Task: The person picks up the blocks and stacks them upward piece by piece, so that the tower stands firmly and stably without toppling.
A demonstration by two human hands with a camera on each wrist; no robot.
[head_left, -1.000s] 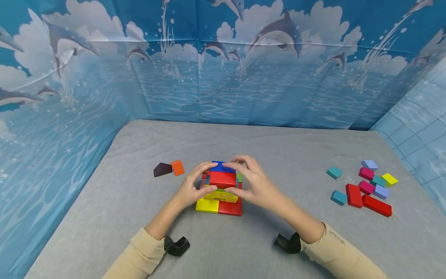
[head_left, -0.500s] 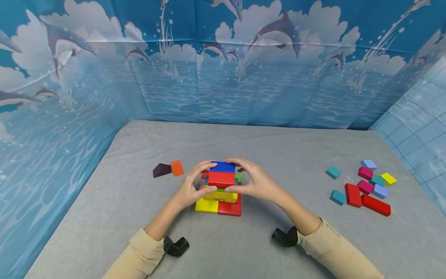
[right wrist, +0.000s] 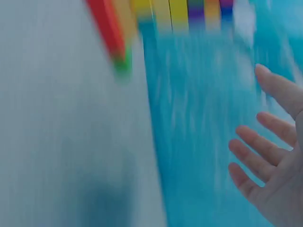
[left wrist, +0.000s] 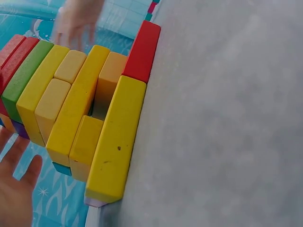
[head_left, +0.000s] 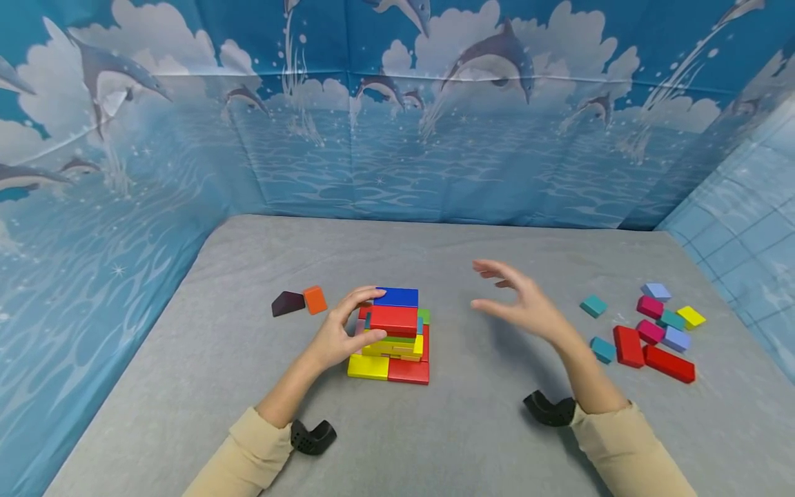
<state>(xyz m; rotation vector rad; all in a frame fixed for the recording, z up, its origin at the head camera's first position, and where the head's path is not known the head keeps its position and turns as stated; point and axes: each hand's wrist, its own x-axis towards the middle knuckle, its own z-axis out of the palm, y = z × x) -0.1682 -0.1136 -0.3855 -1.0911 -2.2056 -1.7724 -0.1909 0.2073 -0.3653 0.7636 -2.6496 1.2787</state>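
Note:
A stack of coloured wooden blocks (head_left: 406, 371) rises in several layers, with yellow and red at its base. Near its top are a red block (head_left: 395, 319) and a blue block (head_left: 397, 297). My left hand (head_left: 338, 331) is beside the stack's left side, thumb and fingers spread apart; an index fingertip overlaps the blue block's left end, and whether it touches is unclear. In the left wrist view, the left hand (left wrist: 16, 182) lies close to the upper layers. Well away to the right of the stack, my right hand (head_left: 524, 304) hangs in the air, holding nothing.
Loose blocks lie at the right, among them a long red block (head_left: 669, 364), a teal block (head_left: 593, 306) and a yellow block (head_left: 691, 317). A dark block (head_left: 288, 304) and an orange block (head_left: 315, 299) lie left of the stack. A dolphin-print curtain (head_left: 397, 172) borders the grey tabletop.
My right hand has left the stack's right side and moved right, its fingers loosening apart. The left hand stays at the stack's left side. The stack looks the same.

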